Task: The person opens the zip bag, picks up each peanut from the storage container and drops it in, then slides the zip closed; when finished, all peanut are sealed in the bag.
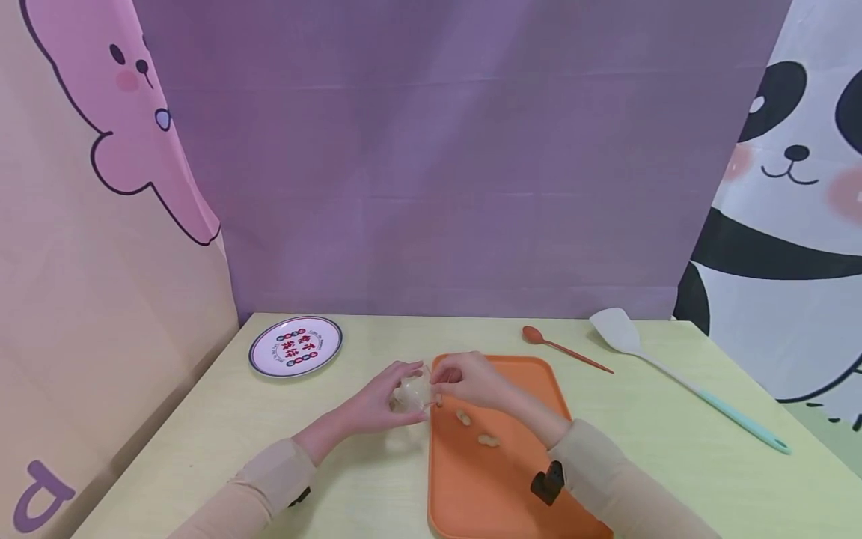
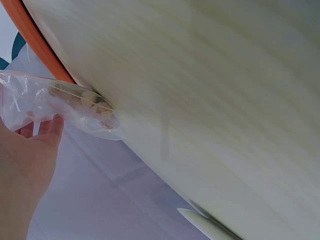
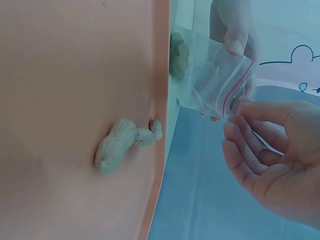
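Note:
A clear zip-lock bag (image 1: 412,394) with a red line along its mouth is between my hands, over the tray's left edge. Inside its lower end lie several peanuts (image 3: 179,56). My left hand (image 1: 374,404) grips the bag from the left, thumb on one side and fingers on the other. At the zip end, my right hand (image 1: 474,380) pinches the bag's edge between thumb and fingertips. Below that hand, unshelled peanuts (image 1: 488,440) lie on the orange tray (image 1: 498,486); in the right wrist view a peanut (image 3: 116,146) shows close up near the rim.
A white plate (image 1: 269,363) with red lettering sits at the back left of the table (image 1: 377,486). Behind the tray to the right lies an orange-red spoon (image 1: 533,335). A white spatula (image 1: 619,333) with a mint handle slants along the right side. Purple cloth (image 1: 431,165) hangs behind.

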